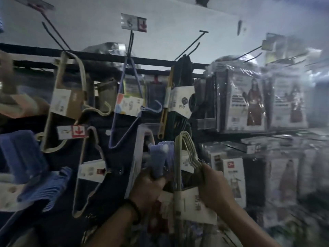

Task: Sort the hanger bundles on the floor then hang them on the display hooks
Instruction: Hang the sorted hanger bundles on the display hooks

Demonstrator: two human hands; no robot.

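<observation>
My left hand (pixel 148 186) grips a lilac hanger bundle (pixel 159 158) low in the middle of the view. Just to its right, my right hand (pixel 212 186) grips a beige hanger bundle (pixel 187 150) with a white paper label (pixel 194 205). Both bundles are held upright in front of the display wall. Above them, a beige hanger bundle (pixel 65 102), a thin lilac hanger bundle (pixel 128 104) and a dark bundle (pixel 179 97) hang on black display hooks (pixel 130 43). An empty hook (pixel 194 43) sticks out at upper right. The whole view is motion-blurred.
Plastic-wrapped packs (pixel 243 100) fill the hooks and shelves on the right. Blue hangers (pixel 21 157) and a white-labelled bundle hang at the left edge. A pale hanger bundle (pixel 89 168) hangs lower left of centre. A black rail (pixel 99 57) runs across the wall.
</observation>
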